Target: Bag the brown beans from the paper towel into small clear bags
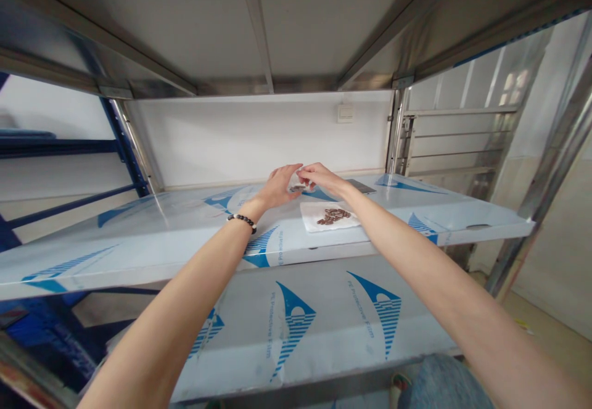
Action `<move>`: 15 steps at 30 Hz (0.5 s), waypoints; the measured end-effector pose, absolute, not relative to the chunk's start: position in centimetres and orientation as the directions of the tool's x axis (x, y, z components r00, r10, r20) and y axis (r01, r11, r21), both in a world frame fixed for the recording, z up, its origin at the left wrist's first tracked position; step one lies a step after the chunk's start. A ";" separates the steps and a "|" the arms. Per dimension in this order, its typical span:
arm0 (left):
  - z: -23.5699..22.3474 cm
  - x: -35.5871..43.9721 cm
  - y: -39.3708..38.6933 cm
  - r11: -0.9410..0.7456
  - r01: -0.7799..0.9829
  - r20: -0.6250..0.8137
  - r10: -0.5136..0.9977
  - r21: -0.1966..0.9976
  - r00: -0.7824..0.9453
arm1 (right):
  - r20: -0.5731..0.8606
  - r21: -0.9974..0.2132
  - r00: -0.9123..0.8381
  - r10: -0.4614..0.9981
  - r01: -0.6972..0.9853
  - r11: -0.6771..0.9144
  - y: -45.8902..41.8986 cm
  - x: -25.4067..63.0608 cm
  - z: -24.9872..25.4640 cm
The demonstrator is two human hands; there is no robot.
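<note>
My left hand (pixel 277 188) and my right hand (pixel 322 177) meet in mid-air just above a steel shelf (pixel 152 236) covered in blue-printed protective film. Between their fingertips is a small translucent piece of plastic or film (pixel 296 182), pinched by both hands. Below my right hand, a white paper sheet (pixel 314 219) lies on the shelf with a small heap of brown capsule-like pieces (pixel 332 216) on it. Neither hand touches the sheet. A dark flat object (pixel 361 186) lies just beyond my right hand. A beaded black bracelet (pixel 243 221) circles my left wrist.
Overhead runs the underside of a steel upper shelf (pixel 185 20). A white wall with a small switch plate (pixel 345 113) stands behind. A second filmed shelf (pixel 296 329) sits below. Steel uprights (pixel 546 168) stand at right, and a blue rack (pixel 60 147) at left.
</note>
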State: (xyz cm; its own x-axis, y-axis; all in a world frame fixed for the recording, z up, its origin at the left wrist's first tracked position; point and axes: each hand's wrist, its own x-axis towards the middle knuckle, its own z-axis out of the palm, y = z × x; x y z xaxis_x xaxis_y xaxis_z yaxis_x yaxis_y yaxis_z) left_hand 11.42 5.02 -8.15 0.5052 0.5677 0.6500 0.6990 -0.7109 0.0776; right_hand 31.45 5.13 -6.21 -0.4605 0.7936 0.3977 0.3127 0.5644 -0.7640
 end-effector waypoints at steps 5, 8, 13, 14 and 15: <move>-8.2 11.1 5.6 -0.672 0.730 0.629 0.622 0.123 0.467 | 0.546 -0.701 -0.426 0.722 0.240 0.672 6.7 30.4 -7.1; -8.1 10.5 5.8 -0.641 0.744 0.655 0.646 0.188 0.392 | 0.736 -0.586 -0.287 0.613 0.183 0.790 7.2 29.5 -6.9; -8.3 9.9 6.1 -0.688 0.677 0.677 0.630 0.261 0.380 | 0.833 -0.362 -0.328 0.446 0.287 0.887 6.6 29.2 -6.5; -8.3 9.9 6.1 -0.701 0.665 0.677 0.622 0.259 0.392 | 0.828 -0.326 -0.367 0.424 0.301 0.897 6.4 29.3 -6.5; -8.4 9.9 6.1 -0.710 0.656 0.676 0.617 0.257 0.403 | 0.816 -0.300 -0.408 0.410 0.308 0.903 6.2 29.4 -6.5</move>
State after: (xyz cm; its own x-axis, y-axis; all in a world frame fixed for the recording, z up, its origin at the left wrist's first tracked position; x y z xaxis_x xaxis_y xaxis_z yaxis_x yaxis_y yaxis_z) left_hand 9.95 6.11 -8.42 0.4028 0.6171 0.6760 0.6558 -0.7098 0.2571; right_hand 29.37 6.25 -6.52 -0.4083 0.4100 0.8156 0.3082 0.9029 -0.2996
